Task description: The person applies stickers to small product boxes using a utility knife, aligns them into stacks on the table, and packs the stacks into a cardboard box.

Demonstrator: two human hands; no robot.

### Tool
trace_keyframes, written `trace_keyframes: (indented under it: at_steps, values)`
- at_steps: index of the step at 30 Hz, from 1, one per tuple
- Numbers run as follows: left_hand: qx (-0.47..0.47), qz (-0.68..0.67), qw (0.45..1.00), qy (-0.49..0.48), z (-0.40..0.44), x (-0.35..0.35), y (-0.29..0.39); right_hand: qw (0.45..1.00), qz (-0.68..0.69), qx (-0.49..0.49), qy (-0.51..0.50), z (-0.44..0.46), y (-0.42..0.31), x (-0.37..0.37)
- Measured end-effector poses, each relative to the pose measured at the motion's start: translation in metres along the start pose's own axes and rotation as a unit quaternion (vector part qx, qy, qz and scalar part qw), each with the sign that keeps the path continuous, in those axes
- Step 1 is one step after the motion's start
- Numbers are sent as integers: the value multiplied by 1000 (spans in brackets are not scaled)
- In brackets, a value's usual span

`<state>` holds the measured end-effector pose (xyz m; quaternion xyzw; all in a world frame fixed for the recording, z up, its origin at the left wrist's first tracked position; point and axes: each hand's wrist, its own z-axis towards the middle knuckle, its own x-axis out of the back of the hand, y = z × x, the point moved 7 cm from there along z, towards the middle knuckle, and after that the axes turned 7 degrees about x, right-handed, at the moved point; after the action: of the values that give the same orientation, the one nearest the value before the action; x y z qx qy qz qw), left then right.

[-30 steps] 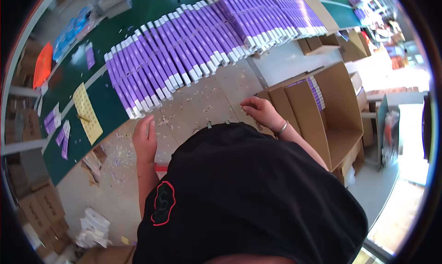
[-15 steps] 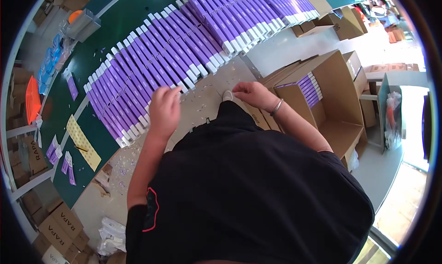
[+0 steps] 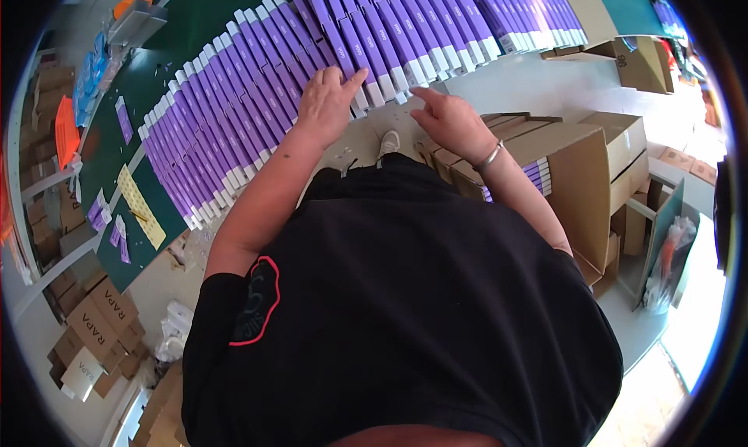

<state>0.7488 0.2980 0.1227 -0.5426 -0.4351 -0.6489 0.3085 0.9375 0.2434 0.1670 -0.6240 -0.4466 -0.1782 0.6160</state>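
Long rows of slim purple boxes with white ends (image 3: 226, 112) lean against one another on the green table. My left hand (image 3: 326, 108) rests on the boxes near the middle of the row, its thumb and fingers apart, touching the purple faces. Beside the white lower ends of a raised group of boxes (image 3: 397, 38) is my right hand (image 3: 456, 126). Its index finger points at those ends and its thumb stands apart, with nothing seen between them; the other fingers are curled. Whether the right fingertip touches a box I cannot tell.
An open carton (image 3: 580, 162) with purple boxes inside stands at my right. On the green table (image 3: 117, 264) lie a yellow patterned sheet (image 3: 142, 207) and a few loose purple packets (image 3: 118, 236). Brown cartons (image 3: 101, 314) are stacked at lower left.
Both hands have moved forward to the boxes; my left hand has shifted right and now lies on them. The right hand's pinched fingers have parted. The view has shifted.
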Motion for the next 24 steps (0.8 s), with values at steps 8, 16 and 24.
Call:
trace_keyframes:
  at_steps: [8, 16, 24]
  values:
    - [11, -18, 999, -30, 1, 0, -2, 985, -169, -7, -37, 34, 4, -21]
    - [-4, -45, 999, 6, 10, 1, 2, 976, -217, 11, -25, 39, 8, -28]
    - [-97, -10, 995, 30, 77, 12, 55, 976, -210, -14, -54, 36, 5, -26]
